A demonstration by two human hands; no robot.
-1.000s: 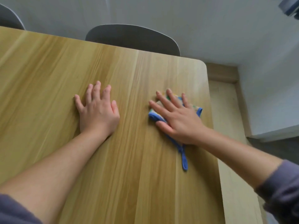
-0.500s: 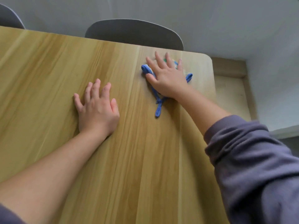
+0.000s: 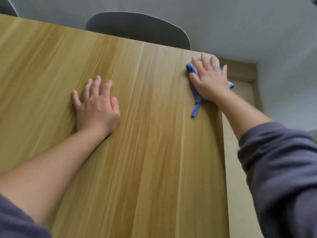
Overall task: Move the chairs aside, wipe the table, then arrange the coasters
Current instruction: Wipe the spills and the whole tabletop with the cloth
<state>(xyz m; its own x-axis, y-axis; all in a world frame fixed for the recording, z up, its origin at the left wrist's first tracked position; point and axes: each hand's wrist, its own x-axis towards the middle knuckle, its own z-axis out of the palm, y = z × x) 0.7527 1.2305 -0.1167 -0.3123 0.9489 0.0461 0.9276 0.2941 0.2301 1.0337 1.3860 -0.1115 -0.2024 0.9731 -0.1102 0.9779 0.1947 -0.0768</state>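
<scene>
A wooden table [image 3: 154, 152] fills most of the view. My left hand [image 3: 96, 107] rests flat on its middle, fingers spread and straight. My right hand [image 3: 209, 79] presses flat on a blue-edged cloth [image 3: 195, 107] at the table's far right corner, fingers straight. Most of the cloth is hidden under the palm; a blue loop trails toward me and a corner pokes past the table's right edge. No coasters are in view.
A grey chair [image 3: 137, 30] stands pushed in at the table's far side. A second chair's back [image 3: 6, 7] shows at the top left corner. Pale floor and a wooden skirting board [image 3: 240, 71] lie right of the table, below a grey wall.
My right hand has slid the cloth away from me and then right, to the table's far right corner. My left hand stayed put.
</scene>
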